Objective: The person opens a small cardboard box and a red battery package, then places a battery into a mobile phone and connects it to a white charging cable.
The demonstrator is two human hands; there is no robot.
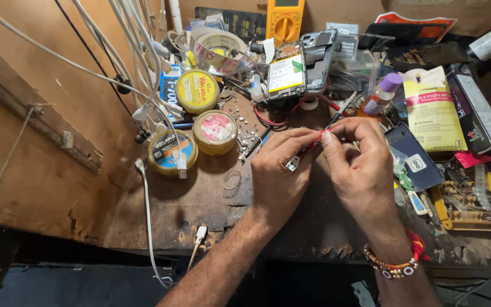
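Both your left hand (279, 170) and right hand (359, 165) pinched a thin red wire (319, 136) at frame centre, where tugging risked snapping it.

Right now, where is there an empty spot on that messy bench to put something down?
The bare wood in front of the three round tins, left of the left hand, is free apart from a white cable plug. Behind the hands, around the opened phone and tape roll, it is packed. Right of the right hand, tools and boxes crowd the bench.
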